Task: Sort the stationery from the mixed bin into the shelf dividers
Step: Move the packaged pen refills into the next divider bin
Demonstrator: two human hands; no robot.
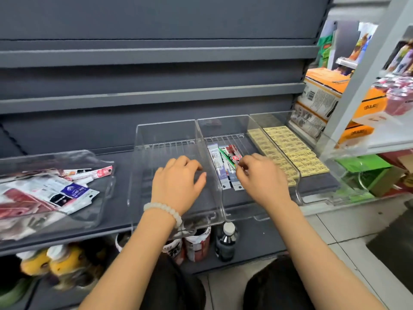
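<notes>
Meanwhile, the left hand (178,182) was held with loosely curled fingers over the empty left divider (165,139). Packets (225,168) in the middle divider (223,126) were pinched by the right hand (261,177). More stationery was left in the mixed bin (98,211) at the shelf's left end.
</notes>
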